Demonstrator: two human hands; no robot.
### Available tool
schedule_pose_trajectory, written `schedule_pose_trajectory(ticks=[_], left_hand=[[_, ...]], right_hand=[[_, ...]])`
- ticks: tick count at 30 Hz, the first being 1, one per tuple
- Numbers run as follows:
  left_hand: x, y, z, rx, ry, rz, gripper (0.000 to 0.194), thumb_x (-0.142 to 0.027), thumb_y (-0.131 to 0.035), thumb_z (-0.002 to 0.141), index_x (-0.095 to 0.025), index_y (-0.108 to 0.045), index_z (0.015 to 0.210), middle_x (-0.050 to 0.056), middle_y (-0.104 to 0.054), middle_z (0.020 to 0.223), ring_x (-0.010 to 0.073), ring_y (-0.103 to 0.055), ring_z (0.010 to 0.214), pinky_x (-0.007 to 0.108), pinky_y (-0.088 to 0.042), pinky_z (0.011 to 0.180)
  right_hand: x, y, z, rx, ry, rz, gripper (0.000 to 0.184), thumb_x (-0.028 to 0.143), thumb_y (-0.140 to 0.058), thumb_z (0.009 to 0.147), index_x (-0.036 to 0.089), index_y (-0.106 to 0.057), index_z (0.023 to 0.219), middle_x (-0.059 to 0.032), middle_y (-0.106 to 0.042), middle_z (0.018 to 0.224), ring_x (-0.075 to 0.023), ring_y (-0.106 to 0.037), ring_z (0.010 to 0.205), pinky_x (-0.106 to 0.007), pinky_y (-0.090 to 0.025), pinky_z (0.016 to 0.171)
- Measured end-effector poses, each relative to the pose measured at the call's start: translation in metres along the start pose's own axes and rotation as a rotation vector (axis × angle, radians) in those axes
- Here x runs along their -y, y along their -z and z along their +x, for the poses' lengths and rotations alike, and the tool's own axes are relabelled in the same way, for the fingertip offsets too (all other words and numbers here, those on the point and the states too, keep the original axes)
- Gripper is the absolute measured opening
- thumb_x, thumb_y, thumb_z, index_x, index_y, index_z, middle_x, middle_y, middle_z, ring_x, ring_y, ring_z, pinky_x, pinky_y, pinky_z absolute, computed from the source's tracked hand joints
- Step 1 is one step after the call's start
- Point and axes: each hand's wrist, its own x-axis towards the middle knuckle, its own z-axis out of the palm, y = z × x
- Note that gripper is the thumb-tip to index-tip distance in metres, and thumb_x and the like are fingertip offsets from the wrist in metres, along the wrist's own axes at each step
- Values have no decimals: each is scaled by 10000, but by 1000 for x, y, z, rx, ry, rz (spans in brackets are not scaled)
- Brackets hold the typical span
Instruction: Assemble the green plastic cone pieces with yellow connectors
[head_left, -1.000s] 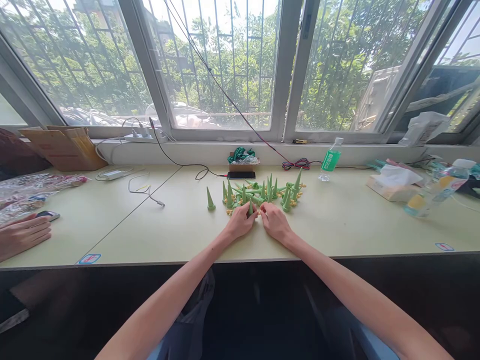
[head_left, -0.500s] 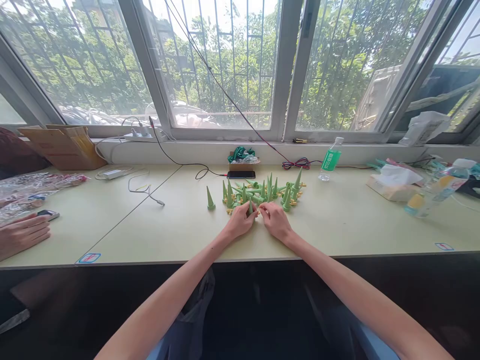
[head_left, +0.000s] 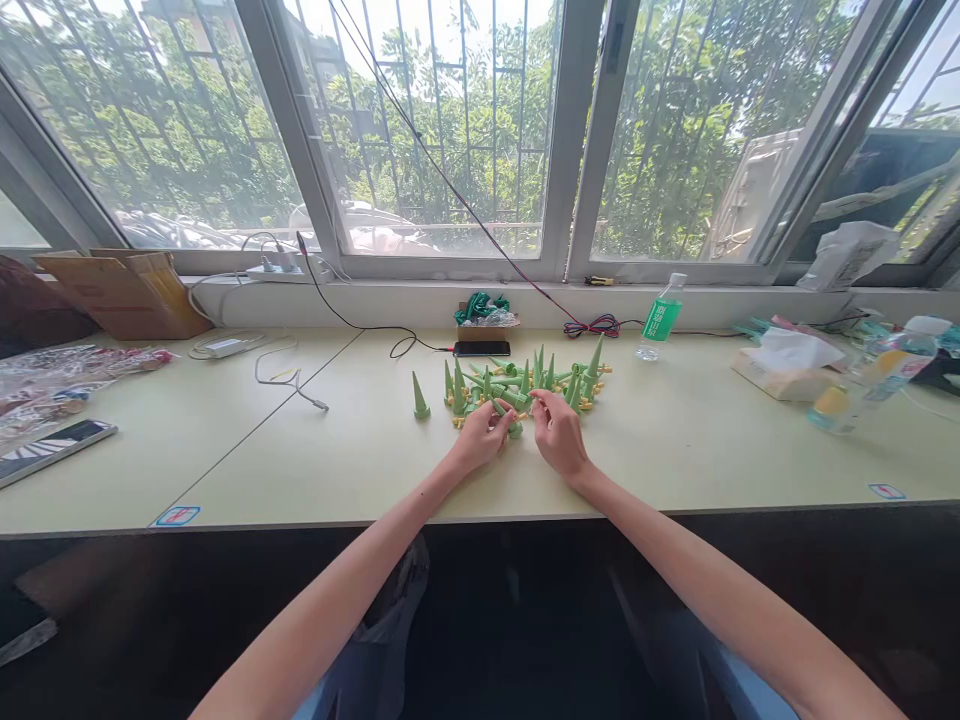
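My left hand [head_left: 481,438] is closed around a green cone [head_left: 498,407], which leans to the left with its wider base [head_left: 514,430] toward the right. Just to the right, my right hand [head_left: 556,435] has its thumb and forefinger pinched at the front of the pile; anything between those fingertips is too small to make out. A pile of green cones with small yellow parts [head_left: 525,378] lies right behind both hands, some cones upright and others on their sides. One single cone [head_left: 421,398] stands upright left of the pile.
Behind the pile lie a black phone [head_left: 482,349] on a cable and a small box of green material [head_left: 486,318]. A water bottle [head_left: 661,318] and a tissue box [head_left: 784,370] stand to the right. At left are another phone [head_left: 56,450], a cable [head_left: 296,385] and a cardboard box [head_left: 127,295].
The cone in my left hand has gone from upright to tilted. My right hand has moved slightly right and away from the left. Another person's hand has left the phone at far left.
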Motion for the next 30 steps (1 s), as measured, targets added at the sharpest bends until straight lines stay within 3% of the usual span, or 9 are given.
schedule_pose_trajectory(ticks=[7,16,30], left_hand=[[-4,-1,0,0,47,-129,269,-433,-515,911,-174,-517,984,-26,-541,574,137,-570,488,262,-492,500],[-4,-1,2,-91,47,-138,242,-419,-507,913,-186,-510,978,-34,-517,591,118,-527,460,240,-425,455],[-5,-2,2,-126,41,-105,230,-421,-528,900,-200,-498,957,-30,-525,617,106,-502,442,232,-404,430]], right_hand=[[1,1,0,-17,-18,6,218,305,-412,983,190,-598,982,-65,-665,892,-185,-595,717,-313,-479,703],[1,1,0,-1,-38,-8,186,302,-428,972,197,-577,938,-40,-652,835,-166,-566,653,-290,-450,676],[0,1,-1,43,-39,-41,191,304,-431,966,194,-585,934,-50,-653,835,-175,-570,660,-287,-440,669]])
